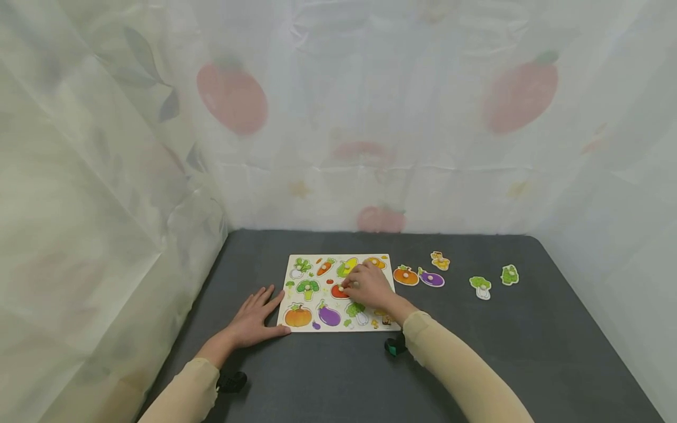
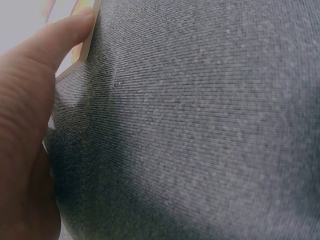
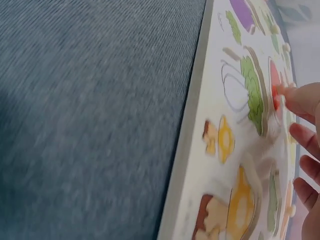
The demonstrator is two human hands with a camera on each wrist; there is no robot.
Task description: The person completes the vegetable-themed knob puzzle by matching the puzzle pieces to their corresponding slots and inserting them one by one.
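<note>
A white vegetable puzzle board [image 1: 317, 264] lies flat on the dark table. My right hand [image 1: 368, 285] is over its right half, thumb and fingertips pinching at the knob of the red tomato piece [image 1: 337, 291], which sits at its printed spot. In the right wrist view, the thumb [image 3: 301, 98] meets the red piece [image 3: 274, 80], while the other fingers curl loosely above the board. My left hand [image 1: 252, 320] rests with fingers spread at the board's left edge. Its thumb [image 2: 75, 30] presses on the near left corner in the left wrist view.
Right of the board lie loose knobbed pieces: a pumpkin [image 1: 405, 277], an eggplant [image 1: 432, 279], a yellow-brown piece [image 1: 439, 261], a leafy green-and-white vegetable [image 1: 481, 287] and a green piece [image 1: 509, 275]. Knobbed broccoli [image 1: 307, 288], carrot [image 1: 325, 267] and corn [image 1: 346, 268] sit in the board. Pale curtains surround the table.
</note>
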